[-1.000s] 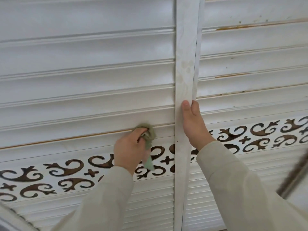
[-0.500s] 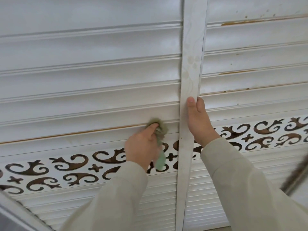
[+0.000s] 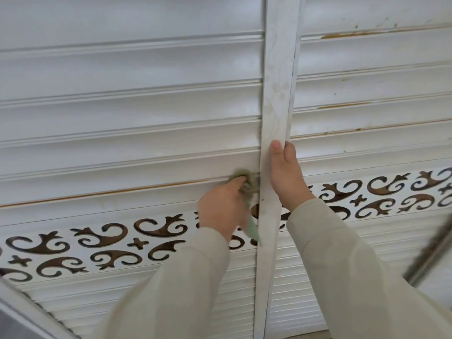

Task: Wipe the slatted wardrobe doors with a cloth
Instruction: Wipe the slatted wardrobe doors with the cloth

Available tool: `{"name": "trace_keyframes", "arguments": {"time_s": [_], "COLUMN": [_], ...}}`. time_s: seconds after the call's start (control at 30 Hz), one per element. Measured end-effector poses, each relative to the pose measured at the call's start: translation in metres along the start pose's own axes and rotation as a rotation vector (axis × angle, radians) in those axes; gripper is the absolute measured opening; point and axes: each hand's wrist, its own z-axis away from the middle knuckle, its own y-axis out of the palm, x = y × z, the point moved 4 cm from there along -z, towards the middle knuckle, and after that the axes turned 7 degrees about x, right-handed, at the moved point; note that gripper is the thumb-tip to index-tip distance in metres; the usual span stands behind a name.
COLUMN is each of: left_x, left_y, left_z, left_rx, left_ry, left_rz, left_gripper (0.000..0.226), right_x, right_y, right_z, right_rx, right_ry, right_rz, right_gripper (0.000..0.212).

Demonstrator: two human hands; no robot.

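Note:
Two white slatted wardrobe doors fill the view, the left door and the right door. My left hand grips a green cloth and presses it against the lowest wide slat, right beside the upright white frame strip. A tail of the cloth hangs down below the hand. My right hand clasps the edge of that strip, thumb on its front, fingers wrapped behind.
A band of brown scroll cut-outs crosses both doors below the wide slats, with finer slats under it. Brown chipped marks show on the right door's slats. A blurred dark rod slants at the right edge.
My left hand has slid the cloth rightward along the slat until it meets the upright strip. The right hand has kept its hold on the strip.

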Motion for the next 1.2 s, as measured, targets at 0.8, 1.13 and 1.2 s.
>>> {"name": "trace_keyframes", "arguments": {"time_s": [0.8, 1.13, 1.2], "left_x": [0.147, 0.188, 0.155], "left_y": [-0.057, -0.07, -0.056], "left_z": [0.031, 0.028, 0.019], "left_rx": [-0.364, -0.497, -0.431], "left_ry": [-0.29, -0.278, -0.096], "left_rz": [0.183, 0.259, 0.179], "left_gripper": [0.042, 0.032, 0.034], "right_x": [0.023, 0.044, 0.045], "right_y": [0.087, 0.179, 0.177], "right_z": [0.046, 0.017, 0.016], "right_rx": [-0.487, 0.356, 0.336], "right_ry": [-0.445, -0.163, -0.163], "right_rz": [0.316, 0.176, 0.175], "right_gripper": [0.032, 0.016, 0.018]}}
